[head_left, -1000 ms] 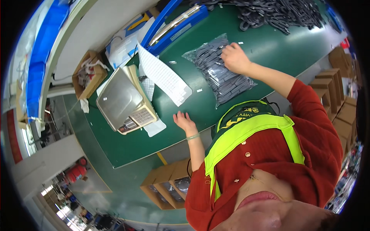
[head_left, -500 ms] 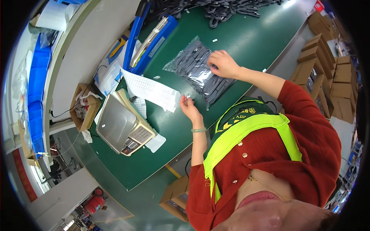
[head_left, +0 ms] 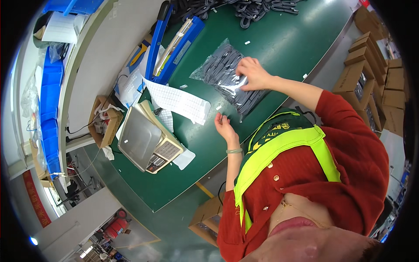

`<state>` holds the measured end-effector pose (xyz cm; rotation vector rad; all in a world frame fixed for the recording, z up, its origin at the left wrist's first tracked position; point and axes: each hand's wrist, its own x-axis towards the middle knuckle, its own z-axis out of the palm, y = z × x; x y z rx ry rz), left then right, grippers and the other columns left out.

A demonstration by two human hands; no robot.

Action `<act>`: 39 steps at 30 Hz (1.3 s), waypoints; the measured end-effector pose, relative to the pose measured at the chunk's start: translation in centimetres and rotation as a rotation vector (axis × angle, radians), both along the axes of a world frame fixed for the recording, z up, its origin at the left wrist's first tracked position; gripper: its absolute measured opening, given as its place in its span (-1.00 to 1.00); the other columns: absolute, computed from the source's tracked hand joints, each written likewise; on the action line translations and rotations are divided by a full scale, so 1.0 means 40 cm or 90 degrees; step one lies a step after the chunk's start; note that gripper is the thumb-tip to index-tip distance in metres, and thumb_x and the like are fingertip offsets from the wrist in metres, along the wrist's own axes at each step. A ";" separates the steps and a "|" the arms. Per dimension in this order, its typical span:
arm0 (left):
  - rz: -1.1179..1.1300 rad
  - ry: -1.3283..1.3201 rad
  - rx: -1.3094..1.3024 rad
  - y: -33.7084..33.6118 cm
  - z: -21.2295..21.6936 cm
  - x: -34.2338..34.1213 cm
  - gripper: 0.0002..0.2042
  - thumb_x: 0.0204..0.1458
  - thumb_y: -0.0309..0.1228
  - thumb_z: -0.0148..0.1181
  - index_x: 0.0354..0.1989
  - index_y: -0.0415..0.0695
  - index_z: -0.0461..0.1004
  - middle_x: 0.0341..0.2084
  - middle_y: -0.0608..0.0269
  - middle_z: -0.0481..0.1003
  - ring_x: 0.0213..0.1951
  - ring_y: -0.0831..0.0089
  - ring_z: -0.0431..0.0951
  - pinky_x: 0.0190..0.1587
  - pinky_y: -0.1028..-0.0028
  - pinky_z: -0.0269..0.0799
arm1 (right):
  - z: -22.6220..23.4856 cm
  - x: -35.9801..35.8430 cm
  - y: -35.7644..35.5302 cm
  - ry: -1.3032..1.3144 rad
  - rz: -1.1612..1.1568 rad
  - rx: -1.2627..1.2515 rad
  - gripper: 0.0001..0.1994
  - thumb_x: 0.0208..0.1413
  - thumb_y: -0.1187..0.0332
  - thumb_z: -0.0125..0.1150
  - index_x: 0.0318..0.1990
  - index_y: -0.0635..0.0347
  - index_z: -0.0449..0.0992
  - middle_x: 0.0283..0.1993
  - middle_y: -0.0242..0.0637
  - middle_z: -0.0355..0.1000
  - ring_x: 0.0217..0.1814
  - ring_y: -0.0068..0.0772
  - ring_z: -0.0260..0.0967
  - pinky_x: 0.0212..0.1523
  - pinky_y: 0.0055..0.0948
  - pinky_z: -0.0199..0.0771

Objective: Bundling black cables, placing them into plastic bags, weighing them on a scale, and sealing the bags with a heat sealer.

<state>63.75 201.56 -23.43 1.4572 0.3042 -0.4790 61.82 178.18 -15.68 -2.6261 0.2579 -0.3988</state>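
Observation:
A clear plastic bag (head_left: 214,72) packed with grey cables lies flat on the green table, its empty end toward the far left. My right hand (head_left: 255,75) is over the bag's upper face, fingers bent and thumb apart from them. A small bright patch shows under that thumb; whether it is a label or glare I cannot tell. Left of the bag's near end, my left hand (head_left: 225,127) hovers near the table, palm turned up. Its fingers are loosely curled, a little apart, with nothing visible in them. Just beyond its fingertips lies a small white label (head_left: 218,107).
A printed white sheet (head_left: 179,101) lies left of my left hand, beside a weighing scale (head_left: 142,137). Behind stands a blue long-armed bag sealer (head_left: 176,50). Loose cables (head_left: 262,8) are heaped at the back. Cardboard boxes (head_left: 355,83) stand right of the table.
My left hand has drawn back from the small white label, which now lies apart from its fingertips. My right hand stays over the bag, its thumb now spread from the fingers. The view has shifted slightly.

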 end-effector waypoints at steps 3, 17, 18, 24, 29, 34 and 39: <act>-0.012 0.018 -0.003 0.008 -0.029 -0.005 -0.71 0.07 -0.44 -0.03 -0.02 -0.21 0.30 -0.16 0.17 0.35 -0.21 0.46 0.33 -0.11 0.52 0.25 | -0.016 -0.026 -0.040 -0.041 -0.067 0.103 -0.75 -0.29 0.28 0.22 -0.38 0.05 0.36 -0.18 -0.32 0.18 -0.03 -0.26 0.09 0.02 -0.30 0.08; -0.148 0.093 -0.192 -0.160 0.001 0.119 -0.40 0.12 0.08 -0.23 0.13 -0.20 0.20 0.09 0.09 0.26 0.08 0.29 0.28 0.13 0.42 0.14 | -0.131 0.008 -0.039 0.002 -0.373 0.518 -0.47 -0.05 -0.01 0.12 -0.02 0.22 0.39 0.16 -0.10 0.16 0.13 -0.17 0.17 0.17 -0.22 0.13; -0.163 0.093 -0.230 -0.181 0.014 0.119 -0.36 0.11 0.12 -0.24 0.14 -0.20 0.19 0.12 0.09 0.24 0.11 0.29 0.26 0.15 0.42 0.13 | -0.141 0.022 -0.062 0.034 -0.474 0.668 -0.45 -0.01 -0.04 0.09 -0.02 0.24 0.39 0.15 -0.10 0.18 0.10 -0.18 0.20 0.15 -0.23 0.17; -0.136 0.157 -0.206 -0.272 0.091 0.067 -0.37 0.11 0.11 -0.23 0.13 -0.20 0.21 0.08 0.13 0.29 0.05 0.36 0.32 0.10 0.45 0.22 | -0.105 -0.035 -0.156 0.210 -0.288 1.078 -0.33 -0.05 -0.19 0.05 -0.01 0.27 0.41 -0.07 -0.14 0.40 -0.12 -0.28 0.38 -0.08 -0.33 0.40; -0.180 0.122 -0.179 -0.477 0.099 -0.070 -0.45 0.14 0.02 -0.18 0.06 -0.23 0.26 -0.02 0.15 0.36 -0.04 0.44 0.38 0.03 0.50 0.27 | -0.057 -0.200 -0.375 0.177 -0.336 1.054 -0.35 -0.05 -0.17 0.06 0.01 0.24 0.40 -0.08 -0.16 0.42 -0.16 -0.32 0.40 -0.14 -0.39 0.41; -0.282 0.132 -0.193 -0.748 0.051 -0.195 -0.52 0.15 -0.04 -0.17 0.01 -0.22 0.29 -0.07 0.18 0.37 -0.09 0.47 0.37 0.00 0.52 0.25 | 0.000 -0.390 -0.701 0.089 -0.393 1.045 -0.48 0.01 -0.05 0.06 -0.09 0.26 0.47 -0.16 -0.20 0.45 -0.20 -0.40 0.41 -0.20 -0.43 0.44; -0.415 0.133 -0.248 -1.030 0.081 -0.245 -0.60 0.16 -0.11 -0.14 -0.03 -0.19 0.30 -0.12 0.23 0.37 -0.13 0.49 0.34 -0.01 0.54 0.20 | 0.058 -0.482 -0.955 0.037 -0.427 0.981 -0.49 0.01 -0.03 0.07 -0.12 0.28 0.49 -0.19 -0.19 0.46 -0.21 -0.40 0.42 -0.18 -0.40 0.45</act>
